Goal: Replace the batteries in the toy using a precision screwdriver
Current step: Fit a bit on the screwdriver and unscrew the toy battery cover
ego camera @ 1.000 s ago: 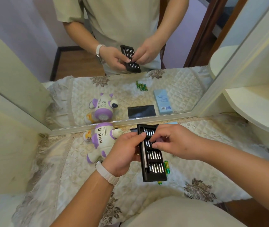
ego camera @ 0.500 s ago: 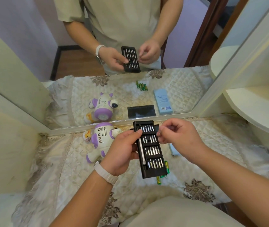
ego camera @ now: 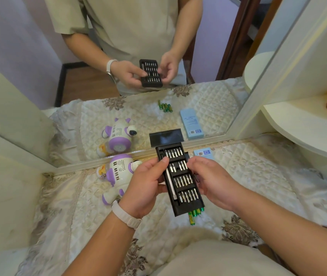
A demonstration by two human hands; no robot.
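The mirror [ego camera: 214, 108] stands along the far edge of the bench [ego camera: 258, 176], which is covered by a quilted cloth. The toy [ego camera: 118, 172] lies on the bench at far left, against the mirror frame and well apart from your hands.

You hold the bit tray [ego camera: 182, 182] above the bench, at centre. Your left hand [ego camera: 144, 188] grips its left edge, thumb laid across the top. Your right hand [ego camera: 212, 182] has its fingers [ego camera: 192, 163] curled at the right edge. Whether they also pinch a bit cannot be told.

The step in hand appears to be tool selection. One slot in the second row is empty. The screwdriver handle [ego camera: 170, 184] lies in the left channel.

1. Keep the tray level so no bit slides out.
2. Lift the handle out with the right hand.
3. Match a bit to the toy's cover screw before seating it.

The batteries [ego camera: 195, 213] lie on the bench just beneath the tray's near end.
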